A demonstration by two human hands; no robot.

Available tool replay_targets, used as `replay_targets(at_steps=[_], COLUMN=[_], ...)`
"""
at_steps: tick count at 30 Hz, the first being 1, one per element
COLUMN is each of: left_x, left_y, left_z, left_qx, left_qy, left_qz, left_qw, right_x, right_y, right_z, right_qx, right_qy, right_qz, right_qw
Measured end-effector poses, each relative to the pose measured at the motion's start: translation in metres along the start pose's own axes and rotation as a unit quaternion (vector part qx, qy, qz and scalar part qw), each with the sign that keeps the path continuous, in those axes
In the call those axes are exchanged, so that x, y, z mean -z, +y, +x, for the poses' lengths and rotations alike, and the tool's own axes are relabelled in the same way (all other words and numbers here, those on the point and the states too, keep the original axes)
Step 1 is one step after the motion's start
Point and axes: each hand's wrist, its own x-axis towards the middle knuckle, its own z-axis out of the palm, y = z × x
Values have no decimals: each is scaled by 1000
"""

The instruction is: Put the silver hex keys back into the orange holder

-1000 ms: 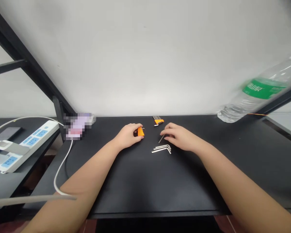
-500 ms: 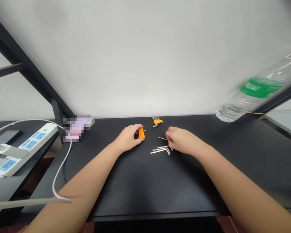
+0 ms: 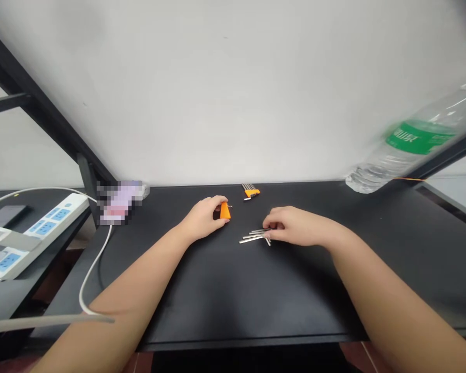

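Observation:
Between thumb and fingers, my left hand [image 3: 205, 218] grips an orange holder [image 3: 225, 211] with a small metal piece at its right side. Several L-shaped metal hex keys [image 3: 251, 237] lie side by side on the black table. My right hand [image 3: 285, 226] is over their bent ends, its thumb and fingers curled round the end of a key; the fingertips partly hide the keys there. Behind, close to the wall, lies a second orange holder [image 3: 251, 193] with several keys in it.
A large clear bottle [image 3: 419, 138] with a green label stands at the right rear. A blurred purple item [image 3: 120, 202] is at the left rear. A white power strip [image 3: 42, 228] and a phone [image 3: 5, 215] lie far left. A white cable [image 3: 86, 280] crosses near my left forearm.
My right hand has lowered toward the row of keys, and the key it held apart now lies alongside the others. My left hand keeps its grip on the orange holder.

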Motion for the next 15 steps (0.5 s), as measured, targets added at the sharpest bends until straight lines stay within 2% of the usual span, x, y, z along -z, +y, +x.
replay_targets(at_steps=[6,8,10,11,12,14,15], left_x=[-1,-1,0,0,0,0,0], left_y=[2,2,2,2,1,1,0], left_z=[1,1,1,1,1,1,1], left_qx=[-4,-2,-5,-8,-12,-19,-21], left_qy=[1,0,-2,-3,-3,-3,-3], left_qz=[13,16,22,25,28,30,31], left_qw=[1000,1000,1000,1000,1000,999,999], right_x=[-19,-17,-10,-8,-6,-11,-18], right_y=[-20,-28,-43,-54,-66,-94,-108], right_z=[-1,0,-4,-9,-17,-43,-61], right_qx=[7,25,62,89,122,200,236], right_qy=[15,40,81,93,95,89,74], right_qz=[-37,-2,88,159,256,426,474], right_qw=[999,999,991,979,954,878,845])
